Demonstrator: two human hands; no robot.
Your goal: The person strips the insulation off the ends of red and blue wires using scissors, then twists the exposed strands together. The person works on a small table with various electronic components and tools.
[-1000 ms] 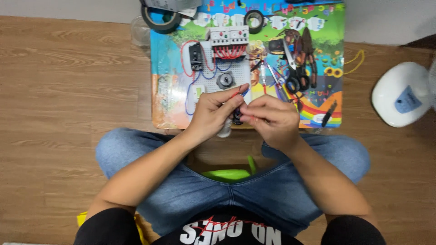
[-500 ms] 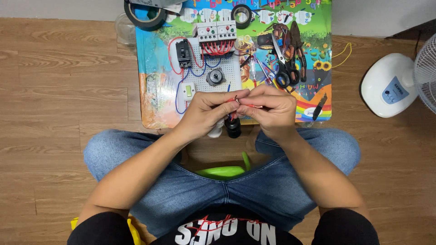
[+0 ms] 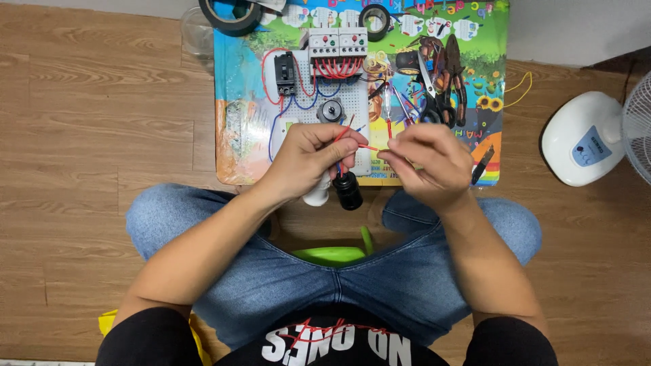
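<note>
My left hand (image 3: pixel 308 163) grips a small black cylindrical part (image 3: pixel 348 190) with a white piece beside it, and red and blue wires rise from it between the fingers. My right hand (image 3: pixel 430 163) pinches the free end of a thin red wire (image 3: pixel 367 146) that stretches between the two hands. Both hands hover over the near edge of a white perforated board (image 3: pixel 305 125) carrying a black breaker (image 3: pixel 285 73), two white relay blocks (image 3: pixel 338 45) with red wires, and a round grey part (image 3: pixel 331 110).
The board lies on a colourful picture mat (image 3: pixel 237 102) on a wooden floor. Pliers and scissors (image 3: pixel 441 81) lie on the mat's right, black tape rolls (image 3: pixel 230 15) at the top. A white fan base (image 3: pixel 586 139) stands right. A green object (image 3: pixel 329 254) sits between my knees.
The view has shifted slightly. My hands have drawn a little apart, so the red wire now spans the gap between them; the left hand still holds the black part.
</note>
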